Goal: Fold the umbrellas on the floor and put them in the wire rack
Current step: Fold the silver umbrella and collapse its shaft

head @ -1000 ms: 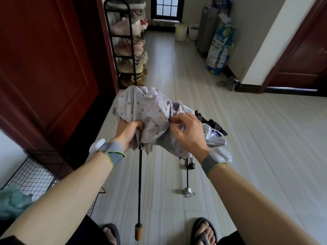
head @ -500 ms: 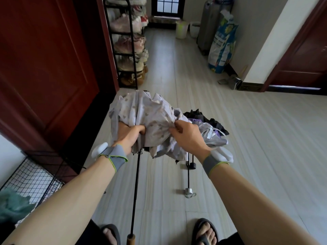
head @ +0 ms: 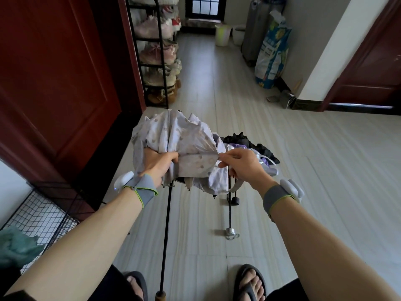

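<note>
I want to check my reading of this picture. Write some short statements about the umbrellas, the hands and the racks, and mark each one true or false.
1. The left hand grips the bunched canopy of the pale spotted umbrella. True.
2. The right hand hangs free and touches nothing. False: it pinches a fold of the same canopy.
3. The pale spotted umbrella stands in the wire rack. False: both hands hold it above the floor, apart from the rack.
4. A second umbrella lies on the floor behind the held one. True.
5. The shoe rack is empty. False: its shelves hold shoes.
</note>
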